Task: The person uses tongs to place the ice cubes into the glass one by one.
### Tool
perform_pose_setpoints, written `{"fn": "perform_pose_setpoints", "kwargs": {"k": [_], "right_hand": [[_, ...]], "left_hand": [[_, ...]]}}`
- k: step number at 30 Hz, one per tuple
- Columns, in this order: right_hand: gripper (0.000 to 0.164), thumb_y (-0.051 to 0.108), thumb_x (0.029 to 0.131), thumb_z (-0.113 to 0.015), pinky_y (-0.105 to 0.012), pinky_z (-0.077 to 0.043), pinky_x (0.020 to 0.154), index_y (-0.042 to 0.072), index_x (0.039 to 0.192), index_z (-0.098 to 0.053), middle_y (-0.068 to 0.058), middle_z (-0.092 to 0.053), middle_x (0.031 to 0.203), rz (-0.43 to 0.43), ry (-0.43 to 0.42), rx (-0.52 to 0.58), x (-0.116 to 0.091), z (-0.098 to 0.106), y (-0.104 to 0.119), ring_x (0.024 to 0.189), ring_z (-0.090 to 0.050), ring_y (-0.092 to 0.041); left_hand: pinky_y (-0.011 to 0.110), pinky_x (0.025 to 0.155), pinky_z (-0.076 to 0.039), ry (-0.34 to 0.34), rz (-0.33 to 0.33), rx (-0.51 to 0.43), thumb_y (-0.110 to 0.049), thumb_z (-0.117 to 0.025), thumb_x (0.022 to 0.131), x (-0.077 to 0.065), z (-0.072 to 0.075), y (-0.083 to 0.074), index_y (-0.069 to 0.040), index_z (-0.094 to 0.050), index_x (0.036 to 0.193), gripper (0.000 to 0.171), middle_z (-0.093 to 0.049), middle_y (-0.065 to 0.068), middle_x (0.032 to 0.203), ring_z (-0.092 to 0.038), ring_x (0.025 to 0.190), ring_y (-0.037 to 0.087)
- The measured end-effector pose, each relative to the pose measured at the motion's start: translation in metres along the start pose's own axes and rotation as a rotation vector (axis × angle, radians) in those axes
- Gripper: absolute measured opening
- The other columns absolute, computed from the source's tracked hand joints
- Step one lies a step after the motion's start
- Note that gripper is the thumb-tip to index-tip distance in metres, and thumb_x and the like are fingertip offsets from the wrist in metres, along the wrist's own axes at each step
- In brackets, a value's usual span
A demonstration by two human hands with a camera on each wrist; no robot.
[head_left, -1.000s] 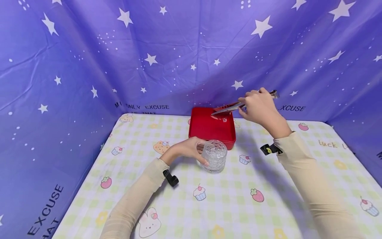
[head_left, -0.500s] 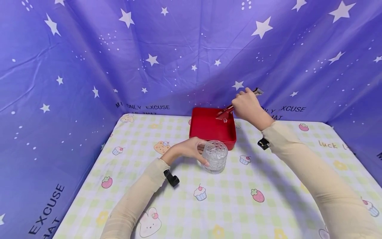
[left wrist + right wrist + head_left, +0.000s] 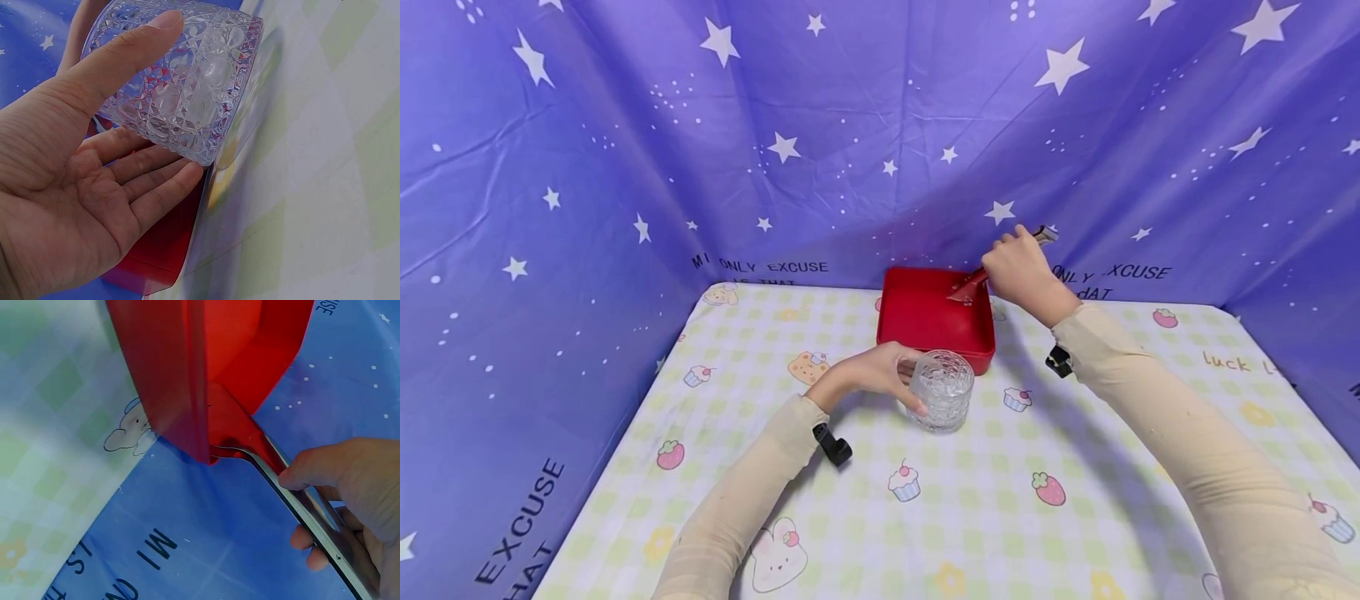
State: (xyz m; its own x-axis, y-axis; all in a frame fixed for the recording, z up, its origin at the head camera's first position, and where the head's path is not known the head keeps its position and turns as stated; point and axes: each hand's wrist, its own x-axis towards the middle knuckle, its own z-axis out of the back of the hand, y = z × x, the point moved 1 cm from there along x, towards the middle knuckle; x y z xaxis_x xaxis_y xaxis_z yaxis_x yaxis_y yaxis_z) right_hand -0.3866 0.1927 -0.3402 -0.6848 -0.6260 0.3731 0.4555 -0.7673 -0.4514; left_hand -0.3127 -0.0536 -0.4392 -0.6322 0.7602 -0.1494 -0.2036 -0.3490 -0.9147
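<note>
In the head view a clear cut-glass tumbler (image 3: pixel 943 392) stands on the table in front of a red square box (image 3: pixel 928 321). My left hand (image 3: pixel 880 372) holds the tumbler from its left side. The left wrist view shows the thumb along its patterned wall and the other fingers on the far side. My right hand (image 3: pixel 1021 265) grips a pair of metal tongs (image 3: pixel 300 506). The tongs slant down into the box's far right corner. Small clear bits (image 3: pixel 967 301) show by the tong tips, too small to name. In the right wrist view the box wall hides the tips.
A checked cloth (image 3: pixel 850 533) with cupcake and strawberry prints covers the table. Behind the box hangs a purple-blue curtain (image 3: pixel 820 208) with white stars, close to the table's far edge. Dark straps (image 3: pixel 832 446) sit at the wrists.
My right hand has moved left and turned, bringing the tongs to a steeper slant in the box's far right corner. The left hand and tumbler have stayed in place.
</note>
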Motion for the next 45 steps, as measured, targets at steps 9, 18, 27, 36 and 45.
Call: {"fn": "perform_pose_setpoints", "kwargs": {"k": [9, 18, 27, 36, 45], "right_hand": [[0.029, -0.005, 0.076, -0.059, -0.048, -0.046, 0.069, 0.008, 0.052, -0.052, -0.016, -0.059, 0.06, 0.0, -0.04, 0.01, -0.003, -0.007, -0.003, 0.063, -0.058, -0.034], [0.02, 0.003, 0.075, -0.065, -0.05, -0.046, 0.071, 0.007, 0.057, -0.057, -0.016, -0.062, 0.064, -0.019, -0.06, 0.09, -0.002, -0.008, 0.004, 0.067, -0.059, -0.036], [0.01, 0.008, 0.079, -0.068, -0.05, -0.046, 0.072, 0.006, 0.069, -0.068, -0.016, -0.066, 0.07, -0.026, -0.019, 0.139, -0.002, -0.007, 0.012, 0.071, -0.062, -0.036], [0.01, 0.011, 0.081, -0.067, -0.048, -0.042, 0.072, 0.006, 0.073, -0.07, -0.015, -0.066, 0.073, -0.075, 0.039, 0.171, -0.01, -0.011, 0.01, 0.075, -0.062, -0.037], [0.013, 0.015, 0.083, -0.067, -0.048, -0.038, 0.072, 0.007, 0.084, -0.077, -0.014, -0.069, 0.077, -0.152, 0.074, 0.252, -0.019, -0.024, 0.004, 0.077, -0.062, -0.035]], "left_hand": [[0.024, 0.105, -0.053, 0.003, -0.009, 0.005, -0.007, -0.092, 0.073, 0.001, 0.001, 0.0, -0.005, -0.06, 0.141, 0.076, -0.068, 0.01, 0.135, -0.065, 0.125, 0.02], [0.025, 0.105, -0.053, 0.0, -0.011, 0.0, -0.006, -0.092, 0.072, 0.0, 0.0, 0.001, -0.004, -0.06, 0.14, 0.075, -0.068, 0.01, 0.135, -0.065, 0.125, 0.02], [0.024, 0.105, -0.053, 0.001, -0.009, 0.002, -0.006, -0.091, 0.073, 0.0, 0.0, 0.002, -0.004, -0.06, 0.14, 0.075, -0.068, 0.01, 0.135, -0.064, 0.125, 0.018], [0.024, 0.105, -0.053, 0.006, -0.014, 0.0, -0.005, -0.091, 0.073, 0.0, 0.0, 0.003, -0.004, -0.061, 0.14, 0.073, -0.069, 0.01, 0.134, -0.065, 0.124, 0.017], [0.025, 0.106, -0.053, 0.007, -0.015, -0.015, -0.004, -0.091, 0.073, 0.0, 0.0, 0.001, -0.003, -0.061, 0.14, 0.073, -0.069, 0.01, 0.134, -0.065, 0.124, 0.018]]}}
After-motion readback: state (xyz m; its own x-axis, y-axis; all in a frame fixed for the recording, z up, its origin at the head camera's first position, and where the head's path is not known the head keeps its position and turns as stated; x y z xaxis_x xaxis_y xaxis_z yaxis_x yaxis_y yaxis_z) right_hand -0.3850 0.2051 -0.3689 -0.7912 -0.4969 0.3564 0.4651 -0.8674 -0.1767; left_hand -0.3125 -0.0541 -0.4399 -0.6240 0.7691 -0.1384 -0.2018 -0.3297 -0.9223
